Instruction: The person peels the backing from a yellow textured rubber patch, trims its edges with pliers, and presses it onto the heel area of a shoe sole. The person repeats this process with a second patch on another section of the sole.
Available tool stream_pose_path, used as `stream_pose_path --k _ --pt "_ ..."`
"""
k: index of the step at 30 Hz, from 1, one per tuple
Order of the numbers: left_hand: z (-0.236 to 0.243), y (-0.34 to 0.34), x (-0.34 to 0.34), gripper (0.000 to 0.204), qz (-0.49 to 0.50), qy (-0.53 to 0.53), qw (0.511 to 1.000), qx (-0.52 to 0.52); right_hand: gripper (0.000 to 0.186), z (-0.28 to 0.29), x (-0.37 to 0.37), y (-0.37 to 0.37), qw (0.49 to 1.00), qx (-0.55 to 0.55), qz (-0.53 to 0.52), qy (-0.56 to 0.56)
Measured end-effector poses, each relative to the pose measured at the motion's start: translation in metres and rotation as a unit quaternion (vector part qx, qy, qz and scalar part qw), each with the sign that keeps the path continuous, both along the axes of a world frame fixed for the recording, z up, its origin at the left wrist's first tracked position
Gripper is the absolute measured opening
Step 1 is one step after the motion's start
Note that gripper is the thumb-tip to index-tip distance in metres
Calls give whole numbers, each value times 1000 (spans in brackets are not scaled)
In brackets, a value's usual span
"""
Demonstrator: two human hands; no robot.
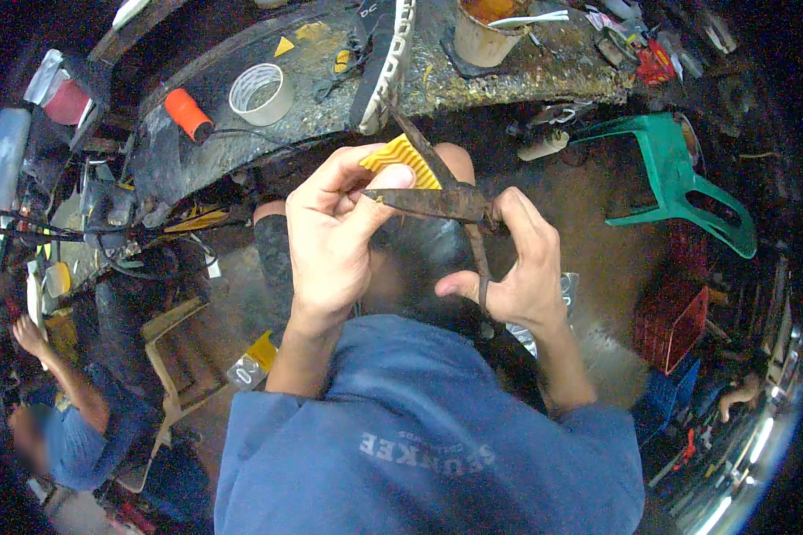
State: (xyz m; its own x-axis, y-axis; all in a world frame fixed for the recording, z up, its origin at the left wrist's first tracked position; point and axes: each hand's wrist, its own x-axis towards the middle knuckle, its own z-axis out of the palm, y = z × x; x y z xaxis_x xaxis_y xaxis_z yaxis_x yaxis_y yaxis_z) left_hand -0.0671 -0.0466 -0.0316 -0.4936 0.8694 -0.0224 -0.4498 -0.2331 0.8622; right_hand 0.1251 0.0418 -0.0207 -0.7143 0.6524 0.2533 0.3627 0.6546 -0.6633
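Yellow ribbed piece [400, 159] pinched in left hand [330, 241]; right hand [517, 276] grips rusty scissors [437, 201], blades open.

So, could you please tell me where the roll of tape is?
The roll of tape sits on the workbench, upper left in the head view, just right of the orange cylinder.

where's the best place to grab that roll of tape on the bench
Take the roll of tape from above, pinching its wall with one finger inside the open core and the thumb outside. It lies flat on the workbench, hole up. Probably come from its right, since the orange cylinder lies close on its left.
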Motion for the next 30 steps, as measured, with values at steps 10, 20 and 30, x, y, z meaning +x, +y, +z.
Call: stream_pose_path --k 10,20,30 --pt "-4 4 -2 23 -14 4 1000 23 79 -6 5 2 998 -61 -8 1" --pt "-3 4 -2 24 -39 1 999 6 77 -8 8 1 999 -32 -6 19" --pt "-3 8 3 20 -36 -16 999 3 73 -17 12 -2 999 -28 -14 29"
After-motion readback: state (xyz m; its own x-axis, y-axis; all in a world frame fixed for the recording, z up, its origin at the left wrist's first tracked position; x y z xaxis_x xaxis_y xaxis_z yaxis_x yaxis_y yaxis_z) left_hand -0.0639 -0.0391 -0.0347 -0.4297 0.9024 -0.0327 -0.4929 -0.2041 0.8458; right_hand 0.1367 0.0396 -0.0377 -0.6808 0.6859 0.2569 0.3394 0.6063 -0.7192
